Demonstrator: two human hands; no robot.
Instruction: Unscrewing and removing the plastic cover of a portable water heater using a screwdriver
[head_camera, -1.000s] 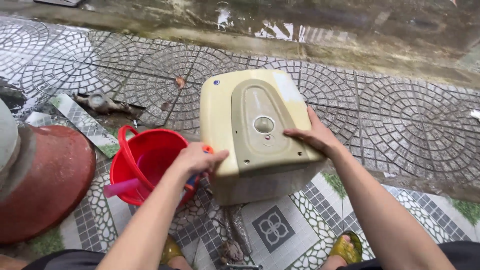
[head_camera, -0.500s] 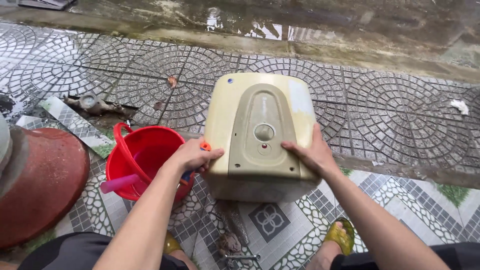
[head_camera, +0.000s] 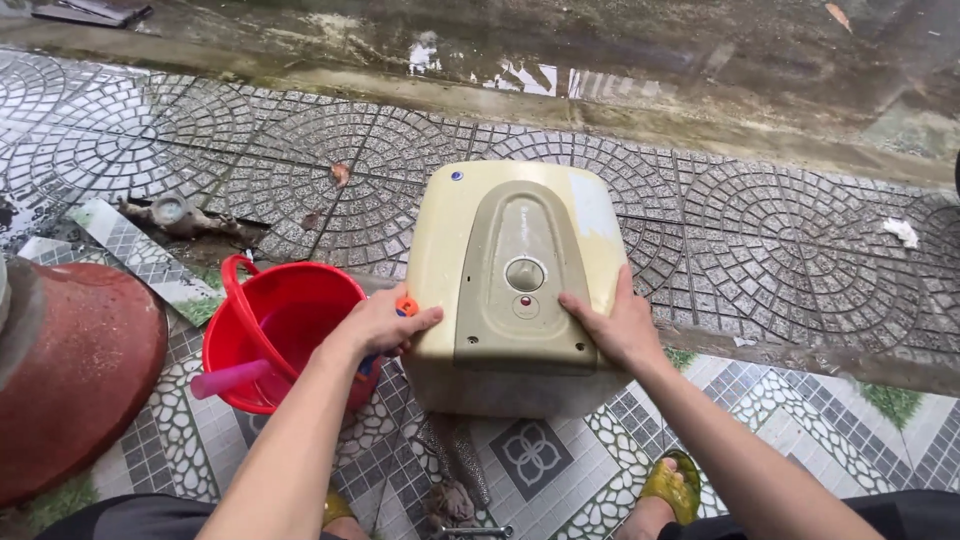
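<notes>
Standing at far left: a rust-red round drum (head_camera: 70, 380) fills the left edge of the tiled ground (head_camera: 800, 250), only partly in view.
Bucket: a red plastic bucket (head_camera: 285, 335) with a red handle sits just right of the drum, a pink tube-like piece (head_camera: 228, 378) poking over its near rim.
Debris: a grey metal fitting (head_camera: 175, 212) lies on the tiles beyond the bucket, beside a patterned tile strip (head_camera: 130, 250).
Left hand: the left hand (head_camera: 385, 322) grips the near left edge of the water heater, fingers curled over the rim, with something orange (head_camera: 406, 305) showing at the knuckles; what it is I cannot tell.
Water heater: 1 cream, boxy water heater (head_camera: 520, 280) lies face up across a raised step in the tiles, near the middle of the ground, its grey panel and round knob (head_camera: 525, 274) on top.
Right hand: the right hand (head_camera: 612, 325) lies flat, fingers spread, pressing the near right corner of the heater.
Feet: yellow sandals (head_camera: 672, 488) show below, on the near tiles.
</notes>
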